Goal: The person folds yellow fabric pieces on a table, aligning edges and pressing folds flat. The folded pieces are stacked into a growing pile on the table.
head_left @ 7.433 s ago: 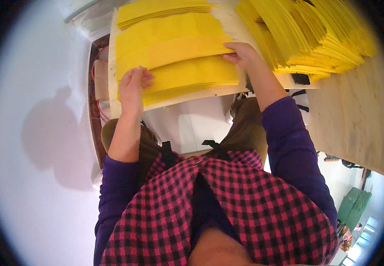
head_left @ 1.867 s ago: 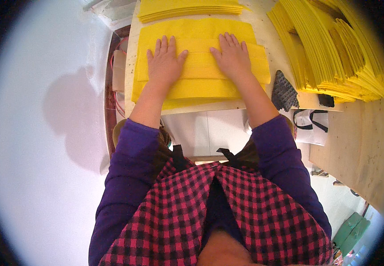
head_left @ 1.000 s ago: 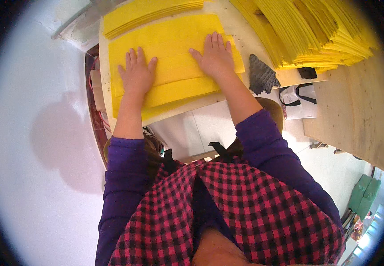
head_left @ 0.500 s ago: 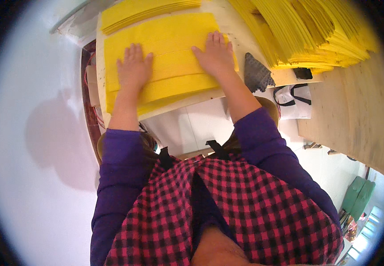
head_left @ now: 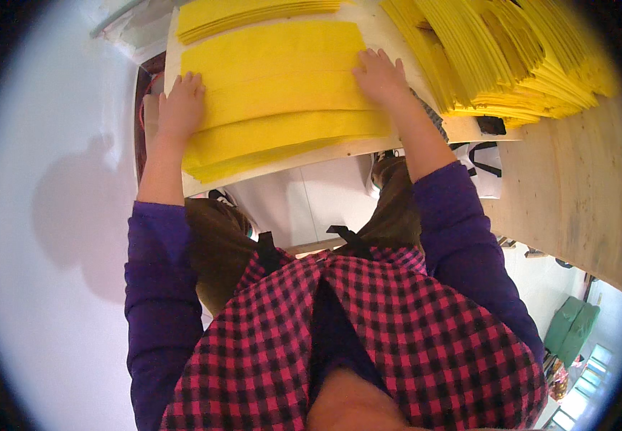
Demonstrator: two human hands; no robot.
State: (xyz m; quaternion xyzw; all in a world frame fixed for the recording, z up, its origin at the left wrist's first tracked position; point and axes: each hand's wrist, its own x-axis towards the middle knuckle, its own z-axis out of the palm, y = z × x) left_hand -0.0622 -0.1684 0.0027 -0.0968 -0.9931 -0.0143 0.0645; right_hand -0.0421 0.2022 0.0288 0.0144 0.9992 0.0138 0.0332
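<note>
Flat yellow fabric sheets (head_left: 282, 79) lie on the table before me, with a folded band along the near side. My left hand (head_left: 182, 105) rests at their left edge, fingers extended and holding nothing. At the right edge is my right hand (head_left: 382, 77), its fingers also apart, touching or just beside the fabric. Behind my right forearm a dark grey patterned cloth (head_left: 432, 115) is mostly hidden. Just beyond the sheets lies a folded yellow stack (head_left: 253, 18).
Large piles of yellow fabric (head_left: 498, 57) cover the far right of the table (head_left: 311, 156). A small black object (head_left: 491, 125) sits by their near edge. Below hangs or stands a white bag with black handles (head_left: 485, 169). A pale wall (head_left: 59, 237) rises at left.
Both hands have slid outward from the top of the yellow sheets to their left and right edges. My right forearm now covers most of the grey cloth. The view has shifted slightly.
</note>
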